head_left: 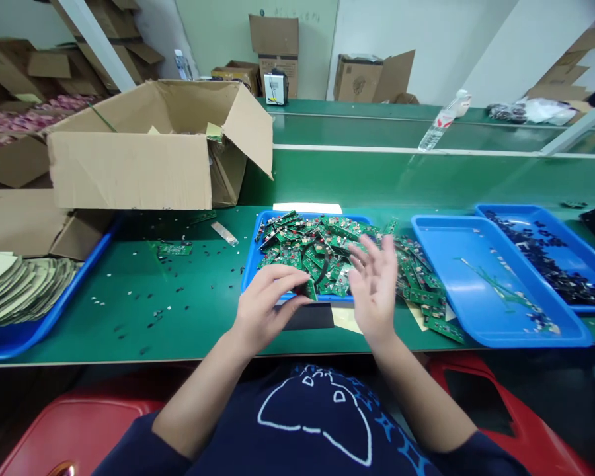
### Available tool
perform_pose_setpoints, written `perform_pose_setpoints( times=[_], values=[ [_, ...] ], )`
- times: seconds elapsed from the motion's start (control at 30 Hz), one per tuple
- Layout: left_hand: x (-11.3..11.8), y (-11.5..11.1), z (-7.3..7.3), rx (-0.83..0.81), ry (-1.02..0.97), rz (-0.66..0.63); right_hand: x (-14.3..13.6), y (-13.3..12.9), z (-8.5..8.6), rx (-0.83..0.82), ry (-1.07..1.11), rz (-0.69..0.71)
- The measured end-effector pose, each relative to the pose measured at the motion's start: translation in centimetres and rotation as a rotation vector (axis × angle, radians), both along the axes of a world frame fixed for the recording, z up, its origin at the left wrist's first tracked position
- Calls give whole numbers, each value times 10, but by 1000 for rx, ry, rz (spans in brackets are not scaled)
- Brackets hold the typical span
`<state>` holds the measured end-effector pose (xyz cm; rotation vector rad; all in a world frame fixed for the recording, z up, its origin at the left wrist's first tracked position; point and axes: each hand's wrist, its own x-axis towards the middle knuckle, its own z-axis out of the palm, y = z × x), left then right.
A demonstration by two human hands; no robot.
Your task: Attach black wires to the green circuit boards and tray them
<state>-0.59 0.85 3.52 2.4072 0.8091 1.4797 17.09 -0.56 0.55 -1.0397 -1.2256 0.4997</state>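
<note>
My left hand (pixel 270 305) pinches a small green circuit board (pixel 309 288) between thumb and fingers, over the front edge of a blue tray (pixel 248 264). That tray is heaped with green circuit boards (pixel 297 235). My right hand (pixel 375 284) is raised at the tray's front right, palm up, its fingers apart and slightly blurred, holding nothing. Beside it, more circuit boards (pixel 426 291) lie piled on the green table (pixel 188 317), some on pale paper.
An open cardboard box (pixel 133 170) stands at the back left, near stacked sheets (pixel 24 287) in a blue tray. To the right are a blue tray with thin scraps (pixel 456 244) and another with black parts (pixel 555 258). A plastic bottle (pixel 443 122) leans behind.
</note>
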Motion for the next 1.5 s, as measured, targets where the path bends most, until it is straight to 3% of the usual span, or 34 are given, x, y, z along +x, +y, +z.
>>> perform_pose_setpoints(
  times=[0.13, 0.23, 0.4, 0.6, 0.8, 1.1, 1.33, 1.5],
  values=[
    [-4, 2, 1, 286, 213, -26, 4, -2, 2, -493, 361, 499],
    [-5, 3, 5, 428, 343, -55, 7, -8, 14, -674, 431, 767],
    [-7, 8, 6, 496, 377, -58, 9, -16, 26, -712, 416, 830],
    [-4, 8, -13, 326, 256, -34, 7, -16, 17, -809, 570, 939],
    [1, 4, -22, 162, 195, -24, 7, -10, 8, -982, 613, 937],
    [-4, 9, -24, 338, 368, 105, 1, -19, 8, -736, 350, 487],
    [2, 9, -26, 272, 246, 131, -1, -21, 10, -666, 410, 470],
    [4, 9, -25, 190, 173, 79, -2, -15, 12, -741, 522, 614]
  ],
)
